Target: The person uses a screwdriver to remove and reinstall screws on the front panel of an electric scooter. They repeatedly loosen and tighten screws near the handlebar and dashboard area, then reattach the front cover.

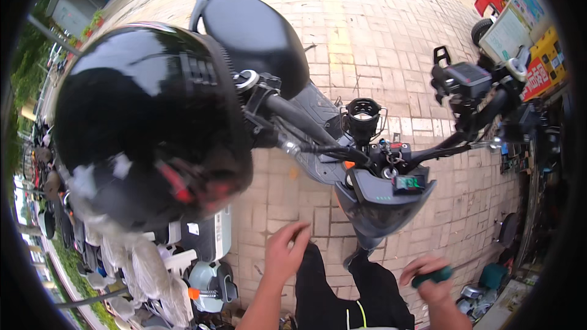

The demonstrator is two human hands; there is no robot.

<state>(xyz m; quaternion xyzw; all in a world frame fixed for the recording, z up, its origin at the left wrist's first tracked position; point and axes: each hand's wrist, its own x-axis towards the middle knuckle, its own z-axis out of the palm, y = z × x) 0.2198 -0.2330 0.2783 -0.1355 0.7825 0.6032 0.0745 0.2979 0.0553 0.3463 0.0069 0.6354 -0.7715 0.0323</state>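
While our right hand (435,293) grips a green object (434,277) at five o'clock, whether our left hand (286,252), at six, pinches anything we cannot tell.

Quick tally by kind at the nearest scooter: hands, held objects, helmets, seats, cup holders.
Bare left hand and bare right hand: 2
Dark green rounded object, held: 1
Glossy black rounded helmet: 1
Smooth black padded seat: 1
Black ring-shaped cup holder: 1
Total: 6
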